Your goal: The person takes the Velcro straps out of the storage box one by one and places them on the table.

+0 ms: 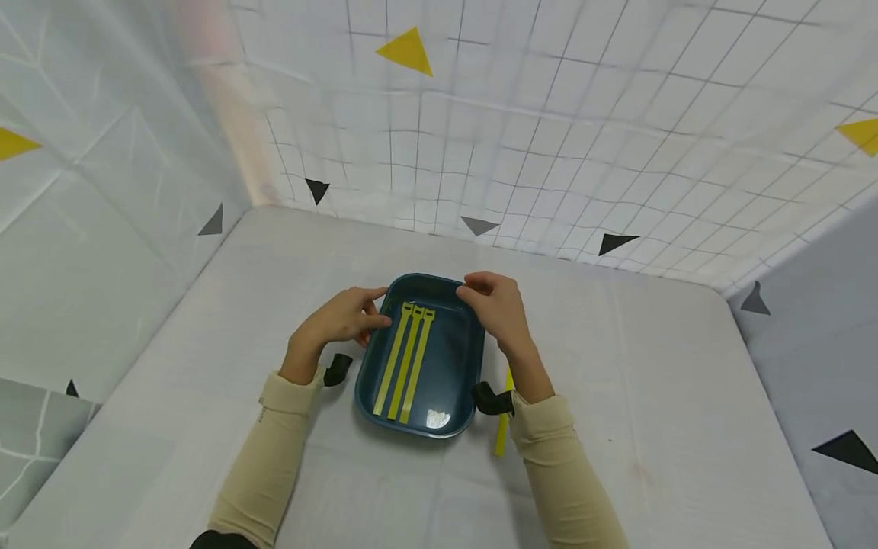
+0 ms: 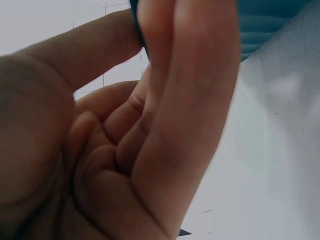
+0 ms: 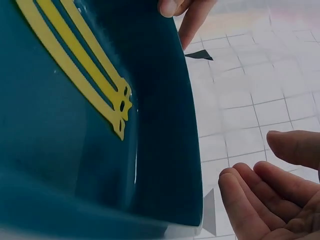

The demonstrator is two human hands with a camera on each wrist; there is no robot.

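Step in hand, as judged: both hands settle at the far end of the tray (image 1: 466, 358), which holds three straps; a fourth lies outside it.

Left hand (image 1: 339, 316): at the tray's far-left corner, thumb and forefinger tips meeting the rim. The left wrist view shows the fingers (image 2: 195, 100) pressed side by side, mostly straight, thumb reaching toward the dark rim. No firm pinch is visible.

Tray: dark teal, rectangular, rounded corners, glossy; sits at the table's (image 1: 686, 396) centre. Three yellow straps (image 1: 406, 362) lie in it side by side, slotted heads at the far end.

Right hand (image 1: 497, 305): at the far-right corner, fingers loosely curled. The right wrist view shows the fingertips (image 3: 250, 195) apart from the wall, holding nothing.

Loose yellow strap (image 1: 504, 435): on the table, near right of the tray, partly under the right wrist.

Next move likely calls for freeing a hand to pick it up.
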